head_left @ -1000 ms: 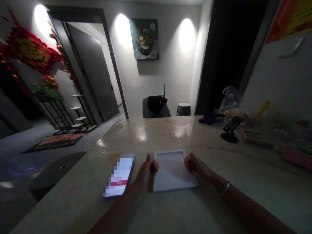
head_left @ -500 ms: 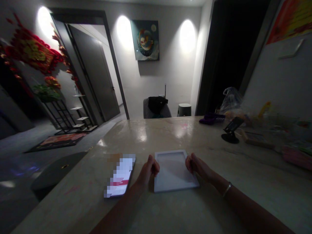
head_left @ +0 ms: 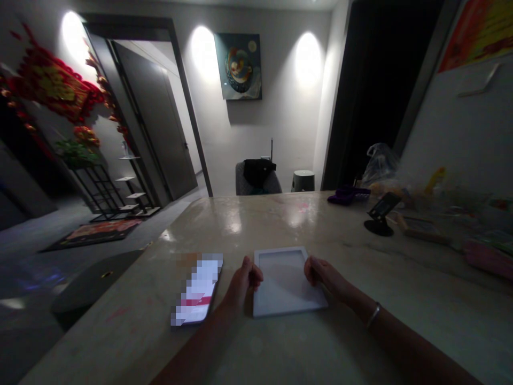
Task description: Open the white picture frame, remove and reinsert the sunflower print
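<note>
There are two hands: one left hand (head_left: 242, 285) and one right hand (head_left: 325, 278). There is one phone (head_left: 197, 289), one white frame (head_left: 287, 282) and one bracelet (head_left: 373, 315). On the wall are three round lights (head_left: 203, 49) and one painting (head_left: 238, 66). There is one door (head_left: 153, 125), one chair (head_left: 258, 182) and one plastic bag (head_left: 380, 166).

Dim room, bright wall spotlights (head_left: 308, 60), glare on the stone tabletop (head_left: 298, 214).

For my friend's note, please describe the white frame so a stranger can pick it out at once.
On the pale counter, a white frame lies between left hand and right hand. Unlike the phone on its left, it has a grey centre.
</note>
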{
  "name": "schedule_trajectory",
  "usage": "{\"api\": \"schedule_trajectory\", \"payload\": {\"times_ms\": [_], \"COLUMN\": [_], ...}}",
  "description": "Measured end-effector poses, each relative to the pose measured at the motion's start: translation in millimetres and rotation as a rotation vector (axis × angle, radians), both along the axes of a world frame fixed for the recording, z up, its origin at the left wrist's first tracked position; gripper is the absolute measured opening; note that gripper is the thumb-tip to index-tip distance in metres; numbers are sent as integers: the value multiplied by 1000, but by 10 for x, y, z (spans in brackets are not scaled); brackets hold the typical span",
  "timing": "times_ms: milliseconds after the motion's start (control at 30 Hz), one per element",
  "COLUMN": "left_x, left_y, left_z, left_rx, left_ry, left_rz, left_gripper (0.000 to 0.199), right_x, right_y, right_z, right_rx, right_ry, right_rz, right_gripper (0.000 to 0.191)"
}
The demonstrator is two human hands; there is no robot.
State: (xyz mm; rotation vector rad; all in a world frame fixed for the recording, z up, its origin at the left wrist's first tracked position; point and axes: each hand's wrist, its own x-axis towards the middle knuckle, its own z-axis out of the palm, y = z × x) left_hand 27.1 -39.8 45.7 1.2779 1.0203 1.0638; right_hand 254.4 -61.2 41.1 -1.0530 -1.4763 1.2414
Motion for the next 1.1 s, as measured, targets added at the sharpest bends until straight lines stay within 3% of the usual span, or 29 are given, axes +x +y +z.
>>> {"api": "schedule_trajectory", "payload": {"times_ms": [100,300,467,600,700,900,1100], "left_x": [-9,5,14,-11,-15,12,11], "left_y": [-18,-114,-97,-75,-88,-104,-91], "left_z": [-12,0,32,50,69,77,58], "left_rx": [27,282,369,340,292,198,176], "left_ry": [62,399,509,560,582,589,484], "left_rz": [64,185,238,288,288,186,125], "left_gripper": [59,43,37,40,42,52,48], "right_x": [-9,5,66,144,168,68,13], "right_y": [8,35,107,163,168,114,107], "right_z": [-17,-55,-124,-149,-139,-205,-328], "right_rx": [12,24,12,15,57,158,346], "right_ry": [-53,0,-20,-173,-283,-436,-572], "right_rz": [-22,-111,-240,-410,-458,-474,-425], "right_gripper": [54,45,36,28,24,23,28]}}
